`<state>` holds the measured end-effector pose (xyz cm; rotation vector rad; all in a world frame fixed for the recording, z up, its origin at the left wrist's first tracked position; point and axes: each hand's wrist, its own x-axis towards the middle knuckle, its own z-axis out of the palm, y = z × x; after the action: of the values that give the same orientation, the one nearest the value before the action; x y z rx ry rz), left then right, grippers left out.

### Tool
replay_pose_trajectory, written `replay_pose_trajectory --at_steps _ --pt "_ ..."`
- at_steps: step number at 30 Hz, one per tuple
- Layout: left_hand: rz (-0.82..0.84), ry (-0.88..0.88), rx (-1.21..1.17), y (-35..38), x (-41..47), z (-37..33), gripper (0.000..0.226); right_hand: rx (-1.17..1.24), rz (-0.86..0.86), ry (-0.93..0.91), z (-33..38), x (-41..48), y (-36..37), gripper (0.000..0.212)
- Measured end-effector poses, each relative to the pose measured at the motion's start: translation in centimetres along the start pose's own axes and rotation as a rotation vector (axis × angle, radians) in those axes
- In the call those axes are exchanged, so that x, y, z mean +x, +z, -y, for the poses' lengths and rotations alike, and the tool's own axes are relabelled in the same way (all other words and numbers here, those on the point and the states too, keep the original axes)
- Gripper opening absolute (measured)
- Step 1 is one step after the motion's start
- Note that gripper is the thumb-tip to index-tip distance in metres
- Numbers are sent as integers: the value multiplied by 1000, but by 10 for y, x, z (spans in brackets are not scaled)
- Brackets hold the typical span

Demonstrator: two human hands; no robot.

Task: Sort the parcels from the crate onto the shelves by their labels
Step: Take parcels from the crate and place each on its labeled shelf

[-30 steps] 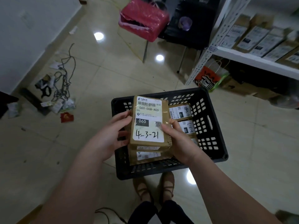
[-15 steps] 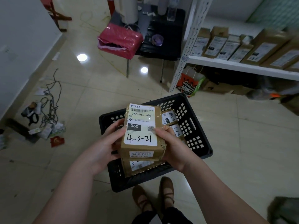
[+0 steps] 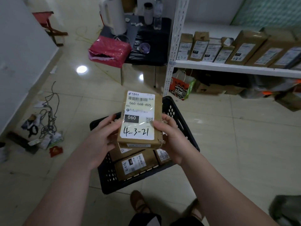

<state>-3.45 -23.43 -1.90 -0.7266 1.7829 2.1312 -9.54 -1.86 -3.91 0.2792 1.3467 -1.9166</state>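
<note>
Left hand (image 3: 104, 136) and right hand (image 3: 171, 139) clasp the parcel (image 3: 140, 118), which I have raised above the crate (image 3: 187, 132), ready for the upper-right shelf (image 3: 228, 69).

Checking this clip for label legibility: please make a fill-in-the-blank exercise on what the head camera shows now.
The left hand and right hand hold a parcel with ____ handwritten on its label. The black crate stands on the tiled ____. On the white shelf, the leftmost box is marked ____.
Missing words: 4-3-21; floor; 4-3-11.
</note>
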Motion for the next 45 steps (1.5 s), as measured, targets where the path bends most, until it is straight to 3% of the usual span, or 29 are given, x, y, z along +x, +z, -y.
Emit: replay_pose_trajectory --at_steps 5,7,9,11,20,29,35,40,45 --pt "-54 91 113 77 -15 -15 52 -24 18 -89 34 -28 -53 88" --pt "-1 75 68 125 -20 -19 32 8 7 -115 49 -51 -86 84" --pt "47 63 63 180 -24 -26 32 34 -15 -141 68 -77 -123 75" --pt "99 80 83 230 -25 -29 34 23 -50 -187 86 -103 -162 79" --pt "340 116 93 435 -12 -49 56 106 -290 -406 152 -212 -316 81" --pt "573 72 197 569 32 -52 97 150 -493 -499 184 -261 -428 79" --pt "644 39 189 641 89 -65 72 125 -544 -494 222 -238 -492 75" --pt "657 32 239 702 147 -98 71 86 -560 -433 279 -210 -550 81" --pt "770 64 378 763 193 -137 63 -12 -550 -440 334 -203 -606 86"
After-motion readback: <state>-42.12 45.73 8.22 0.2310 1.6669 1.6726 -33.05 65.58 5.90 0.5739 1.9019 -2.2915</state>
